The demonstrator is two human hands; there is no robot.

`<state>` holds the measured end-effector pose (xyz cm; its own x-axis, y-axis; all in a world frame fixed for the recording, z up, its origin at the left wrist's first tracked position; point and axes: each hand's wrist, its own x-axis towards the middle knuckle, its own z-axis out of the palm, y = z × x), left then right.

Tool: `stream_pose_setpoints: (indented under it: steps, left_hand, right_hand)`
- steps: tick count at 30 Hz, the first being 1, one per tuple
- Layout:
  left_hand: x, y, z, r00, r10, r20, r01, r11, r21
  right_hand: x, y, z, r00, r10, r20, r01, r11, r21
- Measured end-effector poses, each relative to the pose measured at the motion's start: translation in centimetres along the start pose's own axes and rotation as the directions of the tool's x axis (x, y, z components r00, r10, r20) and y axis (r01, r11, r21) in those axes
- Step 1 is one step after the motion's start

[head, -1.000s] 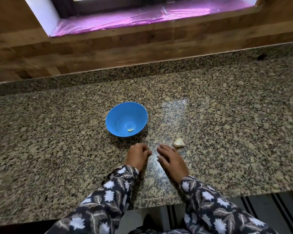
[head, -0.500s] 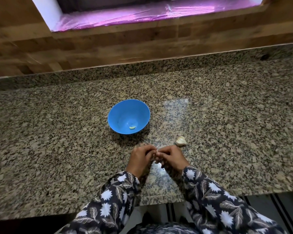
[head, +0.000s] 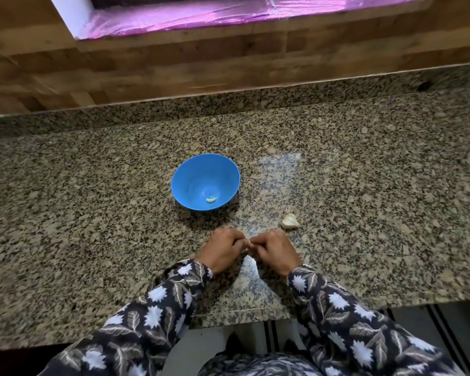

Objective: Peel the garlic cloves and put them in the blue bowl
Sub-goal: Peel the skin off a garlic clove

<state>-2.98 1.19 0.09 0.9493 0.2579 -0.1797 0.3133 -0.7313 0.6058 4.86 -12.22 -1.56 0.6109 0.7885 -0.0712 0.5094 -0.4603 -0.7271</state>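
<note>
here, left hand, right hand pinch one clove (tiny); one peeled clove in blue bowl, one garlic piece beside.

Dim, soft light comes from the purple-tinted window at the frame's top, with a pale glare patch on the mid tabletop. Wide-angle bowing bends the edges; detail is slightly soft.

speckled granite counter below a wood-plank wall; window sill glows pink-purple above
</note>
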Motion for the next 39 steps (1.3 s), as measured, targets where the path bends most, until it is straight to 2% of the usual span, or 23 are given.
stream_pose_setpoints:
  steps: [2,3,5,6,7,8,9,11,13,14,16,17,18,19,20,21,22,23,25,30,34,37,39]
  left_hand:
    - [0.4,0.1,0.0,0.974,-0.205,0.093,0.223,0.934,-0.278]
    - [0.5,0.1,-0.1,0.934,-0.304,0.190,0.358,0.809,-0.466]
    - [0.3,0.2,-0.4,0.825,-0.364,0.433,0.562,0.451,-0.693]
    - [0.1,0.1,-0.5,0.797,-0.350,0.492,0.598,0.341,-0.725]
    - [0.0,0.0,-0.4,0.797,-0.340,0.499,0.596,0.313,-0.739]
    - [0.0,0.1,-0.3,0.824,-0.342,0.452,0.561,0.379,-0.736]
    - [-0.1,0.3,-0.1,0.870,-0.345,0.352,0.491,0.532,-0.690]
    - [-0.4,0.3,0.6,0.968,-0.245,0.056,0.247,0.887,-0.390]
    - [-0.9,0.0,1.2,0.987,-0.045,-0.157,0.030,0.995,-0.096]
    - [-1.1,-0.2,1.3,0.976,0.036,-0.214,-0.046,0.998,-0.043]
    - [-1.3,-0.7,1.4,0.944,0.183,-0.273,-0.178,0.983,0.043]
    - [-1.4,-0.9,1.6,0.933,0.220,-0.286,-0.210,0.976,0.063]
    - [-1.4,-0.8,1.7,0.933,0.211,-0.291,-0.205,0.977,0.052]
    - [-1.4,-0.7,1.8,0.942,0.159,-0.296,-0.161,0.987,0.016]
    - [-1.3,-0.7,2.0,0.954,0.079,-0.289,-0.094,0.995,-0.039]
    - [-1.1,-0.7,2.1,0.962,0.000,-0.274,-0.027,0.995,-0.094]
    - [-1.0,-0.6,2.2,0.966,-0.061,-0.252,0.026,0.990,-0.139]
    - [-1.0,-0.6,2.3,0.968,-0.099,-0.232,0.061,0.984,-0.168]
    - [-0.9,-0.7,2.3,0.975,-0.126,-0.181,0.092,0.978,-0.187]
    - [-0.9,-1.1,2.1,0.993,-0.107,-0.041,0.103,0.992,-0.076]
    - [-0.8,-1.0,1.9,0.996,-0.090,0.018,0.090,0.995,-0.044]
    - [-0.9,-0.8,1.8,0.995,-0.099,0.006,0.099,0.988,-0.121]
    - [-0.8,-0.8,1.7,0.993,-0.114,-0.011,0.111,0.981,-0.160]
  right_hand:
    - [-0.2,-0.2,-0.1,0.998,-0.059,-0.030,0.054,0.990,-0.129]
    - [-0.4,-0.2,-0.1,0.994,-0.105,-0.036,0.096,0.976,-0.197]
    - [-0.4,-0.2,-0.4,0.985,-0.172,-0.021,0.156,0.936,-0.314]
    - [-0.3,-0.3,-0.5,0.984,-0.179,-0.003,0.165,0.917,-0.363]
    - [-0.1,-0.3,-0.6,0.984,-0.176,0.009,0.165,0.903,-0.397]
    - [0.1,-0.5,-0.5,0.988,-0.152,0.012,0.144,0.905,-0.401]
    - [0.2,-0.7,-0.5,0.994,-0.104,0.014,0.102,0.922,-0.373]
    - [0.6,-0.9,-0.6,0.999,0.036,0.032,-0.026,0.964,-0.266]
    - [1.1,-1.0,-0.7,0.980,0.175,0.095,-0.169,0.983,-0.066]
    - [1.3,-1.0,-0.7,0.953,0.257,0.158,-0.277,0.953,0.122]
    - [1.3,-1.2,-1.1,0.882,0.343,0.325,-0.470,0.708,0.528]
    - [1.2,-1.2,-1.2,0.861,0.340,0.379,-0.509,0.596,0.622]
    - [1.0,-1.3,-1.2,0.862,0.330,0.386,-0.507,0.571,0.645]
    - [0.9,-1.3,-1.0,0.881,0.329,0.339,-0.471,0.656,0.590]
    - [0.8,-1.3,-0.8,0.918,0.317,0.237,-0.391,0.817,0.423]
    - [0.6,-1.2,-0.5,0.959,0.258,0.120,-0.274,0.950,0.148]
    - [0.4,-1.1,-0.2,0.985,0.165,0.044,-0.160,0.983,-0.094]
    - [0.3,-1.0,0.0,0.996,0.088,0.015,-0.083,0.975,-0.206]
    - [0.0,-0.8,0.0,0.999,-0.010,0.041,0.020,0.965,-0.260]
    - [0.0,-0.3,0.0,0.982,-0.097,0.163,0.162,0.878,-0.451]
    - [-0.2,0.0,-0.1,0.979,-0.103,0.173,0.170,0.886,-0.432]
    - [-0.4,0.2,-0.2,0.995,-0.010,0.097,0.025,0.987,-0.157]
    - [-0.6,0.2,0.0,0.997,0.071,0.029,-0.073,0.995,0.067]
